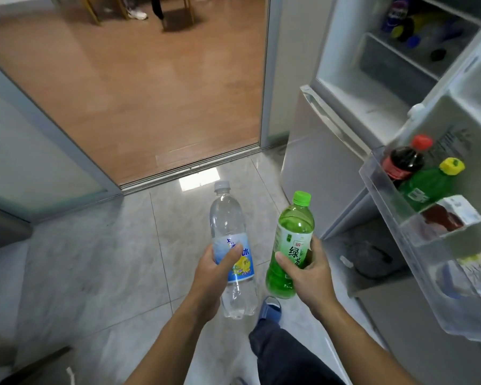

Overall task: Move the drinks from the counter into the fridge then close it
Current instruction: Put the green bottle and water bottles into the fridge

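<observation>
Head view shows the left hand (215, 269) gripping a clear water bottle (232, 251) and the right hand (307, 269) gripping a green tea bottle (292, 245) beside the open fridge door (456, 112).

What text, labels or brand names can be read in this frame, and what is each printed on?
"绿茶": large characters on the label of the green bottle gripped by the right hand, partly covered by its thumb.
"水": on the blue label of the clear bottle gripped by the left hand; the rest is hidden or blurred.
Labels on the door-shelf bottles, the cartons and the bottles inside the fridge: too blurred to read.
</observation>
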Available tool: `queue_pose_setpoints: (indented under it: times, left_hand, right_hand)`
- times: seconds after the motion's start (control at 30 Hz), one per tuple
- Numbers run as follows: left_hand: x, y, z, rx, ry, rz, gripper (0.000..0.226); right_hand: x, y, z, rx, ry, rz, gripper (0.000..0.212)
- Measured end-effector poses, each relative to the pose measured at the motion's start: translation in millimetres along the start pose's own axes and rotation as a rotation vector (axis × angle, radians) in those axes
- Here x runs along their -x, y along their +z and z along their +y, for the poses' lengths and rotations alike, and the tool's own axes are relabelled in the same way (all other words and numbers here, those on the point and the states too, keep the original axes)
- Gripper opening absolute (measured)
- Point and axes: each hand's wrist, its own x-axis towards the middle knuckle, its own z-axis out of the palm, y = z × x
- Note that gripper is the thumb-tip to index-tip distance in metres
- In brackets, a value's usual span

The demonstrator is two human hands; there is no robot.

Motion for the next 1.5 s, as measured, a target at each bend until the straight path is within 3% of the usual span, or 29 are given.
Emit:
queue_pose_setpoints:
  times: [0.3,0.53,0.67,1.07,1.23,1.37,1.5]
  left_hand:
    - [-96,41,71,-0.053,0.061,-0.007,0.054]
    - [-174,68,112,-0.063,0.081,-0.067,0.021]
    - [-229,81,139,-0.089,0.062,-0.119,0.026]
    - [-386,146,249,-0.243,0.090,-0.526,0.020]
    - [-416,192,277,-0.264,0.074,-0.663,0.027]
    - [-430,235,295,-0.297,0.072,-0.745,0.042]
    - [-440,279,313,-0.296,0.115,-0.811,0.035]
  right_hand:
    - [-124,1,-40,-0.014,-0.016,0.037,0.057]
    - [-199,-2,-55,0.010,-0.026,0.152,0.060]
    - [-238,0,-62,0.029,-0.016,0.245,0.061]
    - [-341,18,-128,0.034,-0.013,0.700,0.062]
    - [-365,13,-145,0.026,-0.022,0.822,0.076]
    - [-386,-5,-156,0.025,-0.036,0.888,0.073]
    - [-408,-31,-170,0.064,-0.069,0.959,0.065]
